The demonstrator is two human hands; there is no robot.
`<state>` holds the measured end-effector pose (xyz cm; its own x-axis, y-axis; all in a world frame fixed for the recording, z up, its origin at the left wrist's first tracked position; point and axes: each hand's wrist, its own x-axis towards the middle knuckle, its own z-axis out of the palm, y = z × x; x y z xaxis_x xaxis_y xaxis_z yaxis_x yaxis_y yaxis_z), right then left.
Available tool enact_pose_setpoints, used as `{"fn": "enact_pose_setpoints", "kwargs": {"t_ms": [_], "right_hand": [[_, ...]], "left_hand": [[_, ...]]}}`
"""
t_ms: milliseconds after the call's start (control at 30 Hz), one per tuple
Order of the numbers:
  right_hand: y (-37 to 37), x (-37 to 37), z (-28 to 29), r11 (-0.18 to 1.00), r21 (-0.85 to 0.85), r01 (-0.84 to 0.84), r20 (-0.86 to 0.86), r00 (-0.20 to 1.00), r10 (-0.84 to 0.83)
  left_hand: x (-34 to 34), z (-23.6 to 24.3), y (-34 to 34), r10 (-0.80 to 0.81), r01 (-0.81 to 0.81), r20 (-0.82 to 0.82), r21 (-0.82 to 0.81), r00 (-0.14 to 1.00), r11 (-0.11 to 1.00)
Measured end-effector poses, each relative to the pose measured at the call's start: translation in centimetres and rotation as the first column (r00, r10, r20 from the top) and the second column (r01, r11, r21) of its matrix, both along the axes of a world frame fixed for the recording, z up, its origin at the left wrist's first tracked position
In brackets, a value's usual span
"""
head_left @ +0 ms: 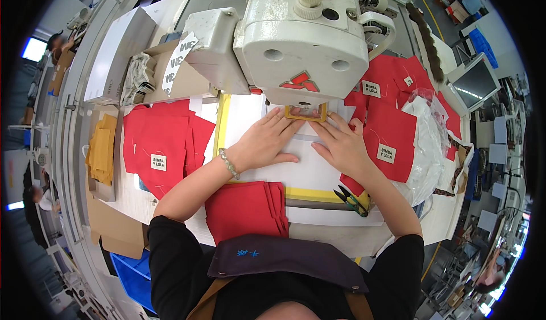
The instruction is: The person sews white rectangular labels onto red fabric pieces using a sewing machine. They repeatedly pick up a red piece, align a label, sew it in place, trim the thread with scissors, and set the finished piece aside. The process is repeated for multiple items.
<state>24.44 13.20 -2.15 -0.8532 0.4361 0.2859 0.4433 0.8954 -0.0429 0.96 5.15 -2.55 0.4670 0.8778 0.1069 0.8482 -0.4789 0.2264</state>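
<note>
Both my hands lie flat, fingers stretched forward, below the head of a large white sewing machine [301, 52]. The fingertips of my left hand [264, 143] reach toward the left side of a small yellow-framed clear guard [306, 113] under the machine head. My right hand [341, 143] is at the guard's right side, its thumb pointing inward. White sheet material [273, 172] with yellow edging lies beneath the hands. What is under the fingertips is partly hidden by the guard and machine head. Neither hand visibly grips anything.
Red fabric pieces with pale labels [165, 143] are stacked at left, and more labelled red pieces [392, 132] lie at right beside clear plastic wrapping [424, 149]. A plain red stack [244, 212] sits nearest my body. Green-handled thread snips [351, 200] rest by my right forearm.
</note>
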Motion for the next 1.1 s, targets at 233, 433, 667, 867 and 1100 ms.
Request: {"fn": "enact_pose_setpoints", "kwargs": {"t_ms": [233,433,667,867,1100], "right_hand": [[-0.2,-0.1,-0.4,1.0,0.001,0.026,0.005,1.0,-0.026],[-0.2,-0.1,-0.3,1.0,0.005,0.028,-0.001,1.0,-0.028],[0.0,0.0,-0.5,0.999,-0.024,0.026,-0.014,1.0,-0.027],[-0.1,0.1,-0.7,0.998,-0.048,0.028,-0.008,1.0,-0.028],[0.0,0.0,-0.9,0.999,0.004,0.034,-0.039,0.999,-0.034]], "left_hand": [[0.6,1.2,-0.7,0.19,-0.192,0.037,0.085,0.981,0.978],[2.4,3.8,-1.0,0.145,-0.134,0.136,-0.086,0.98,0.987],[3.3,1.7,1.5,0.083,-0.106,0.114,0.212,0.99,0.971],[3.4,1.5,2.2,0.061,-0.079,0.155,0.113,0.986,0.99],[2.5,1.7,1.8,0.022,-0.053,0.242,0.12,0.97,0.991]]}}
